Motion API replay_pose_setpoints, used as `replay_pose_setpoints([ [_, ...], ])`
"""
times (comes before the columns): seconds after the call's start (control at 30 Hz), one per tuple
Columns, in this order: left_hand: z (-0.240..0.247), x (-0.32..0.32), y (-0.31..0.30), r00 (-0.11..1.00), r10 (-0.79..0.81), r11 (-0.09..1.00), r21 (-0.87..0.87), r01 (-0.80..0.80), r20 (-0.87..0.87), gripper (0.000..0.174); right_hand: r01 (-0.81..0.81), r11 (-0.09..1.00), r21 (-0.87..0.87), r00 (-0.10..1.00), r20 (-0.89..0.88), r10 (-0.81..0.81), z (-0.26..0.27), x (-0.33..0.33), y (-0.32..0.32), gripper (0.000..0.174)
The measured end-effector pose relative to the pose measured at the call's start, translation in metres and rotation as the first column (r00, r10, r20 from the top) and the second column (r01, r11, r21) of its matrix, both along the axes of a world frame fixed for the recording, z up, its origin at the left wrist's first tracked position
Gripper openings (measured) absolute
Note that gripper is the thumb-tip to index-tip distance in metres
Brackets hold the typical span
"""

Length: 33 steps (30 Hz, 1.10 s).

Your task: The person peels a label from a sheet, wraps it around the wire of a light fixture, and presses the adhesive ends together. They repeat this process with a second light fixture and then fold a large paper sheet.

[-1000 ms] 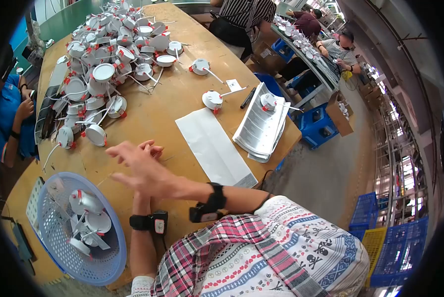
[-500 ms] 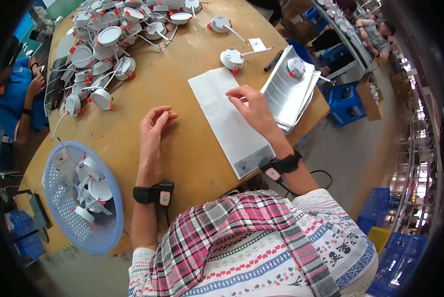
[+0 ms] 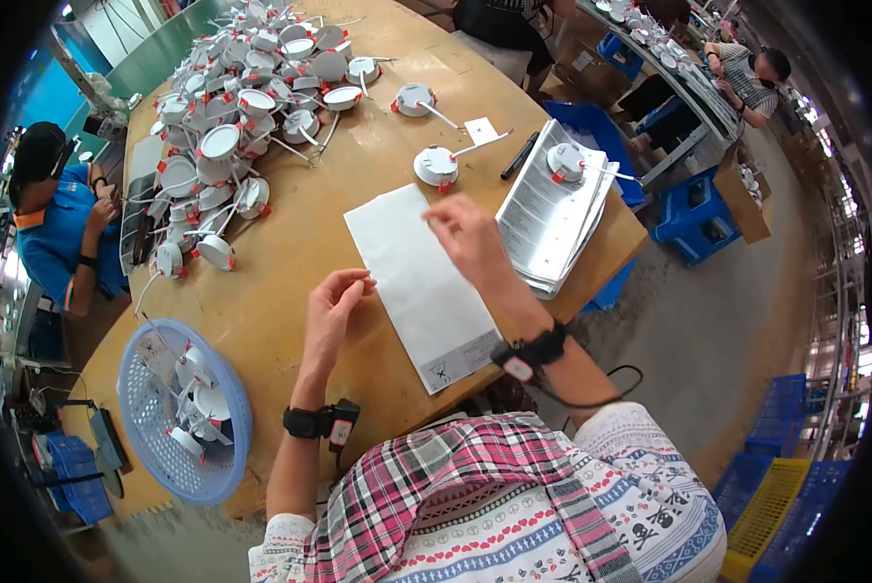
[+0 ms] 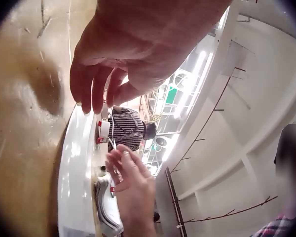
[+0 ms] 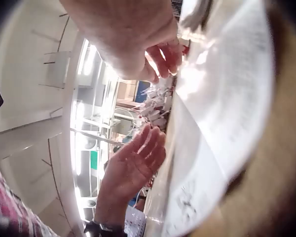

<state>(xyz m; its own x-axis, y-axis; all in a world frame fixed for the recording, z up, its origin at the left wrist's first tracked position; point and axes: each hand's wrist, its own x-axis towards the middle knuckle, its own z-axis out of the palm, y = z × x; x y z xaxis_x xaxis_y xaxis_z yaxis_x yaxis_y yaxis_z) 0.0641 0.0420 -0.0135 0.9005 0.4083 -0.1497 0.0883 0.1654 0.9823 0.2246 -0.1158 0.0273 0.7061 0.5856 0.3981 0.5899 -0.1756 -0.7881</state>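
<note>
A flat white sheet or bag with a printed patch at its near end lies on the wooden table. My left hand is at its left edge, fingers loosely bent and holding nothing. Over the right part of the sheet hovers my right hand, also bare, its fingers relaxed. In the left wrist view the fingertips hang right at the sheet's edge. A round white downlight with red clips stands just beyond the sheet. Another downlight sits on a stack of silvery printed bags to the right.
A big heap of downlights covers the far left. A blue perforated basket with several downlights stands at the near left. A black marker and a small white card lie at the right. A person in blue is across the left edge.
My hands first crossed at the left; then the right hand swung right over the sheet. Since then the left hand has come right to the sheet's edge, and the view has shifted.
</note>
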Motion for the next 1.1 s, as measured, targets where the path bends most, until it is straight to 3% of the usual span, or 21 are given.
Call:
replay_pose_setpoints([
  [0.07,-0.002,-0.003,0.000,1.000,0.007,1.000,-0.010,-0.007,0.002,0.022,0.075,0.989,0.125,0.921,-0.389,-0.021,0.010,0.029,0.025,0.019],
  [0.13,0.000,-0.007,0.001,1.000,0.015,1.000,-0.004,-0.015,-0.015,0.021,0.145,0.981,0.131,0.919,-0.384,-0.085,0.007,0.067,0.049,0.030],
  [0.23,0.002,-0.012,0.005,0.999,0.033,0.999,0.007,-0.033,-0.016,0.021,0.304,0.949,0.083,0.930,-0.245,-0.276,-0.007,0.110,0.084,0.038],
  [0.33,0.005,-0.019,0.008,0.998,0.061,0.997,-0.044,-0.062,-0.031,0.019,0.430,0.901,0.058,0.903,-0.015,-0.429,-0.067,0.170,0.115,0.042],
  [0.43,0.007,-0.027,0.011,0.996,0.085,0.989,-0.116,-0.088,-0.033,0.019,0.417,0.861,-0.291,0.896,-0.032,-0.444,-0.065,0.187,0.120,0.047],
  [0.47,0.007,-0.029,0.012,0.995,0.095,0.986,-0.133,-0.098,-0.032,0.019,0.422,0.855,-0.300,0.883,-0.079,-0.464,-0.065,0.189,0.122,0.050],
  [0.57,0.006,-0.030,0.016,0.991,0.137,0.975,-0.176,-0.137,-0.013,0.018,0.371,0.926,-0.065,0.925,-0.066,-0.375,-0.068,0.187,0.134,0.045],
  [0.6,0.005,-0.032,0.016,0.988,0.155,0.970,-0.190,-0.153,-0.008,0.018,0.277,0.961,-0.023,0.934,-0.228,-0.274,-0.033,0.157,0.131,0.038],
  [0.7,0.009,-0.030,0.020,0.968,0.244,0.966,-0.104,-0.237,0.056,0.017,-0.058,0.997,0.048,0.962,-0.266,0.068,-0.003,0.117,0.132,0.028],
  [0.77,0.012,-0.030,0.020,0.930,0.357,0.924,0.114,-0.365,0.081,0.023,-0.274,0.961,-0.036,0.919,-0.305,0.250,0.011,0.087,0.126,0.022],
  [0.83,0.018,-0.033,0.018,0.871,0.472,0.771,0.414,-0.484,0.141,0.033,-0.488,0.864,-0.125,0.838,-0.343,0.424,0.012,0.060,0.119,0.018],
  [0.93,0.036,-0.033,0.012,0.883,0.393,0.499,0.746,-0.441,0.259,0.050,-0.753,0.617,-0.230,0.654,-0.365,0.662,0.006,0.031,0.114,0.014],
  [1.0,0.028,-0.032,0.012,0.931,0.307,0.506,0.794,-0.336,0.197,0.056,-0.864,0.423,-0.274,0.499,-0.354,0.791,0.004,0.016,0.112,0.011],
  [1.1,0.012,-0.035,0.002,0.970,0.234,0.580,0.792,-0.192,0.063,0.059,-0.850,0.419,-0.320,0.514,-0.326,0.793,0.015,0.003,0.112,0.009],
])
